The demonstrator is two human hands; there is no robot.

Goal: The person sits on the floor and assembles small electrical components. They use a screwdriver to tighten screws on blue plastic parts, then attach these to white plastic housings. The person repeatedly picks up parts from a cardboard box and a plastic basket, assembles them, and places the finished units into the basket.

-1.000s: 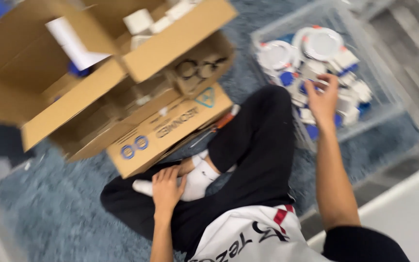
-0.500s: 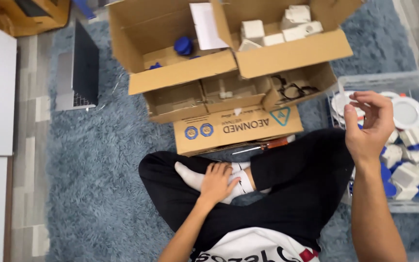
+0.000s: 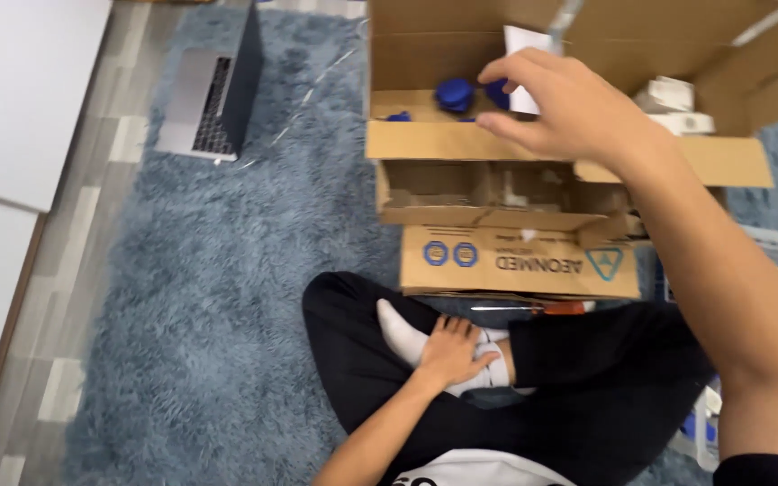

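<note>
My right hand reaches over an open cardboard box, fingers spread and pointing left, with nothing visible in it. Just past its fingertips lie several dark blue round caps inside the box, beside a white sheet of paper. Small white boxes sit in the box's right part. My left hand rests flat on my white sock, on my crossed legs in black trousers.
I sit on a shaggy blue-grey rug. An open grey laptop stands at the rug's far left edge. White panels lie on the left floor. A red-handled tool lies before the box. A clear bin's edge shows at right.
My right hand has left the clear bin at the right and swung left over the cardboard box, towards the blue caps. The view has shifted left. My left hand stays on my sock.
</note>
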